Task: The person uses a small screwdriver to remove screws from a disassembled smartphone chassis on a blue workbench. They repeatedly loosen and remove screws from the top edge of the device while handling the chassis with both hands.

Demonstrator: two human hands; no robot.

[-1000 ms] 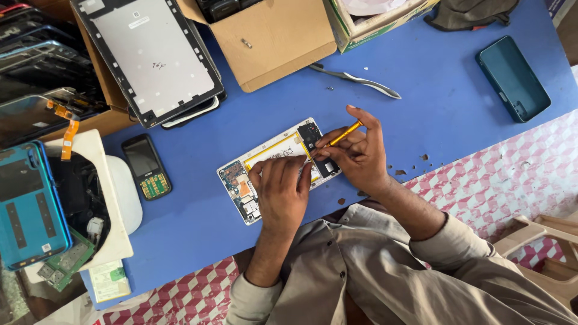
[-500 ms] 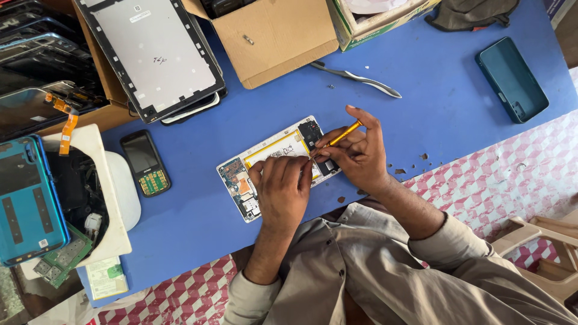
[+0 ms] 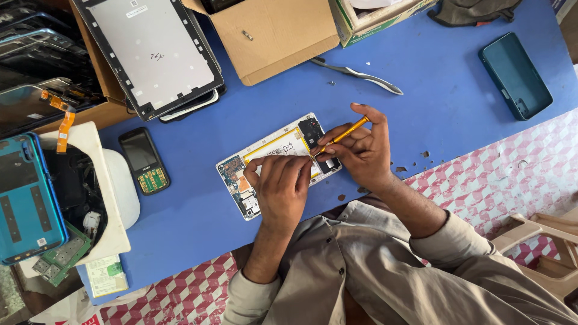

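Observation:
An opened tablet (image 3: pixel 265 150), white-framed with its battery and circuit boards showing, lies on the blue table (image 3: pixel 421 108). My left hand (image 3: pixel 283 183) lies flat on the tablet's near side, fingers pressing it down. My right hand (image 3: pixel 361 150) pinches a thin yellow screwdriver (image 3: pixel 343 135), whose tip touches the tablet's inside near the upper right part, close to my left fingertips.
A keypad phone (image 3: pixel 144 159) lies left of the tablet. Tweezers (image 3: pixel 358 73) rest behind it, near a cardboard box (image 3: pixel 283 33). A teal phone cover (image 3: pixel 515 75) is at far right. Tablet back panels (image 3: pixel 150 54) and a blue-cased device (image 3: pixel 27 198) crowd the left.
Both hands stay on the tablet; the screwdriver has shifted only slightly in my right hand. The view has drifted a little.

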